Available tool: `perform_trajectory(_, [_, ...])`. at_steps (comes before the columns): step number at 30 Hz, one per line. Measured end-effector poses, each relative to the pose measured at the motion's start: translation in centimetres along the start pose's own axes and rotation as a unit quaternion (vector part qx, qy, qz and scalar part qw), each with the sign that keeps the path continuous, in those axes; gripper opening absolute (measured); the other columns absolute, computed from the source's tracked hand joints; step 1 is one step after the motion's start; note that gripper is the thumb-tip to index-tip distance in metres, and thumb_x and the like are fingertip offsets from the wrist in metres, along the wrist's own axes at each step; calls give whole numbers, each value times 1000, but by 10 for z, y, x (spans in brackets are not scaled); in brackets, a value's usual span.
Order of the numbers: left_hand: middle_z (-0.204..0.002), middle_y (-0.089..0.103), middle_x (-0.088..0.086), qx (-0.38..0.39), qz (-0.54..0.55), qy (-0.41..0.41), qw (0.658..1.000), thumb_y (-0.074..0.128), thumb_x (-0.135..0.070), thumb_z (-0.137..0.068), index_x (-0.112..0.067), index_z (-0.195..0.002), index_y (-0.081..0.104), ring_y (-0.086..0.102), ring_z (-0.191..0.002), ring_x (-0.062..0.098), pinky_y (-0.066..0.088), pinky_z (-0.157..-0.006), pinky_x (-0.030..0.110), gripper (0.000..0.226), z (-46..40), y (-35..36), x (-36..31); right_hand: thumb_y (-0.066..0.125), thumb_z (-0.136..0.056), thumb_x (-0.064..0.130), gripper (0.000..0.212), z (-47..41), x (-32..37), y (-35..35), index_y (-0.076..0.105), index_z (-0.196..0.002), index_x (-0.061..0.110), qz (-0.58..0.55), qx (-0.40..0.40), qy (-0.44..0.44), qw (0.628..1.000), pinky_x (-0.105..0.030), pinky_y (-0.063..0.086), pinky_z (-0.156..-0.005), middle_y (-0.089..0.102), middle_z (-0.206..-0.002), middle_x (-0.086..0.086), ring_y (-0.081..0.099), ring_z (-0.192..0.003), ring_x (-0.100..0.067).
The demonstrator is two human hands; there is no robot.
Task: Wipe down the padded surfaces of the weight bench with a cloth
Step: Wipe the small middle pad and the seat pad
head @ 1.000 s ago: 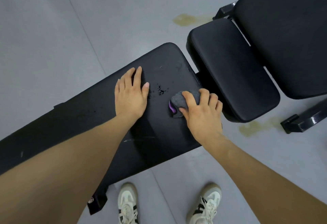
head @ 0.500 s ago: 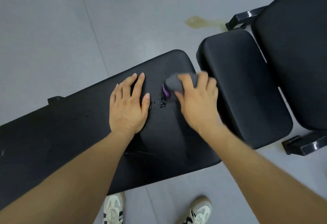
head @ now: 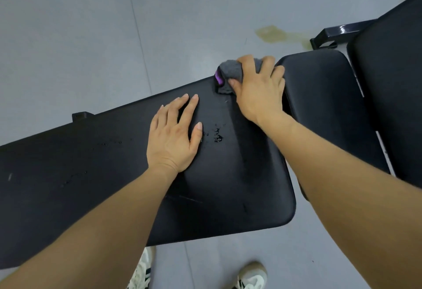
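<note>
Grey floor (head: 91, 37) under one long black bench pad (head: 228, 186), its left end cut off. Left hand (head: 173, 138) lies flat, fingers straight. Droplets (head: 217, 135) alongside. Right hand (head: 258, 90) clutches one grey cloth (head: 230, 71) at the pad's far edge, fingertips hidden. Two sneakers (head: 251, 277) below, half cropped.

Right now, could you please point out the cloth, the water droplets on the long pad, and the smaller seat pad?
cloth (head: 230, 71), head view, on its grey bunched top.
water droplets (head: 217, 137), head view, on the largest cluster.
smaller seat pad (head: 324, 106), head view, on its bare top surface.
</note>
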State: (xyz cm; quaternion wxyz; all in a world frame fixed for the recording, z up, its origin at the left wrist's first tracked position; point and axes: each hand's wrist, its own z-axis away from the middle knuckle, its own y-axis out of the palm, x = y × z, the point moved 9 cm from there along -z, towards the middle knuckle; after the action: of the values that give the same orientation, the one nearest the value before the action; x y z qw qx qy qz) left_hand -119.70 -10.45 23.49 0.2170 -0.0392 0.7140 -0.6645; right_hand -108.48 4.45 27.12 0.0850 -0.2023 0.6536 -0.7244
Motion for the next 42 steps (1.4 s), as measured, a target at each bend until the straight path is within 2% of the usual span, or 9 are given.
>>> perform_trajectory(4, [-143,38,1,-8,0,-1,1000,28,-42,-93,-24,-145,31,32,-127,19,15,-113,34,55,1,0,0,43,-88,39,39,65,-6,-2,49,-123,23,20,-53,-43,997,-45,39,-80,44,-123,-18,40,-101,-36])
perform_trajectory(8, [-142,40,3,-13,1,1,1000,29,-41,-93,-22,-144,32,35,-126,20,14,-113,33,55,0,-1,-1,40,-84,42,37,136,-16,4,47,-117,26,24,-41,-77,996,-46,43,-76,40,-117,-12,36,-98,-30])
perform_trajectory(14, [-142,40,2,-11,3,0,1000,29,-41,-93,-23,-145,32,36,-126,20,14,-113,32,55,-1,0,0,44,-84,45,38,56,1,5,54,-112,21,83,-60,-101,990,-43,42,-71,53,-112,-20,48,-88,-37])
perform_trajectory(18, [-142,40,1,-15,5,3,1000,30,-40,-92,-23,-144,33,38,-127,20,14,-113,32,55,-1,-1,-1,46,-92,46,42,12,16,6,48,-125,20,93,-26,-75,992,-45,34,-83,43,-126,-20,43,-104,-39])
perform_trajectory(21, [-142,40,1,-18,8,1,1000,30,-40,-92,-23,-144,33,39,-126,20,16,-113,33,55,1,-2,0,46,-93,44,42,18,17,7,44,-128,22,75,-19,-62,995,-43,32,-87,39,-131,-18,39,-109,-38])
perform_trajectory(24, [-142,40,0,-20,8,3,1000,30,-40,-92,-24,-144,33,38,-126,20,15,-113,32,55,1,-1,0,53,-85,40,35,65,13,2,53,-116,23,64,-67,-85,992,-41,37,-76,49,-118,-17,44,-95,-35])
perform_trajectory(28, [-142,40,2,-19,5,5,1000,31,-39,-93,-23,-145,32,38,-125,20,15,-113,32,55,1,0,1,41,-85,45,37,122,4,12,49,-116,27,59,-41,-127,989,-43,42,-75,48,-114,-14,37,-94,-30])
perform_trajectory(34, [-143,41,1,-26,15,10,999,32,-38,-93,-22,-144,34,37,-127,19,18,-114,34,54,1,-1,0,46,-84,47,38,53,16,9,56,-111,23,110,-70,-157,979,-38,40,-68,54,-108,-17,49,-84,-34])
perform_trajectory(42, [-142,42,0,-31,20,13,999,32,-37,-93,-22,-144,35,38,-128,19,18,-114,33,53,2,-2,0,54,-87,41,39,37,19,3,52,-121,22,38,-79,-95,992,-45,36,-80,47,-121,-19,43,-100,-38])
